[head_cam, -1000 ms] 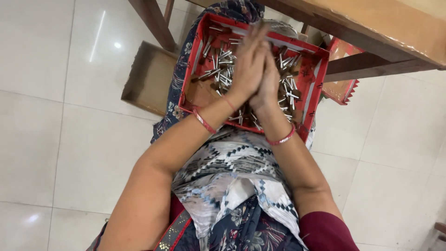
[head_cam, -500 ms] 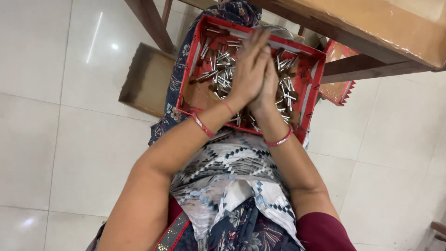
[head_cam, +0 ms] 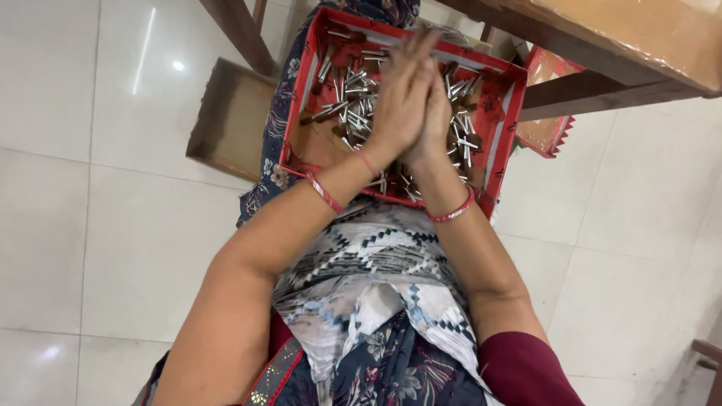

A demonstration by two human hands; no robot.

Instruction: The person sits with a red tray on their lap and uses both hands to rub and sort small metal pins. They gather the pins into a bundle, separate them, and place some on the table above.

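Note:
A red cardboard box (head_cam: 498, 143) rests on my lap and holds several small silver and brown metal pieces (head_cam: 352, 105). My left hand (head_cam: 397, 105) and my right hand (head_cam: 441, 114) are pressed palm to palm above the middle of the box, fingers straight and pointing away from me. Whether anything lies between the palms is hidden. Each wrist carries a red bangle (head_cam: 325, 194). Patterned cloth (head_cam: 376, 263) covers my lap below the box.
A shallow brown cardboard tray (head_cam: 233, 120) lies on the white tiled floor (head_cam: 113, 225) to the left. A wooden table (head_cam: 639, 45) stands ahead at the right, with a second red box (head_cam: 545, 113) under it. A wooden leg (head_cam: 241, 34) rises at the upper left.
My joined hands have slid slightly farther over the box, still pressed together. The box and its pieces have barely shifted.

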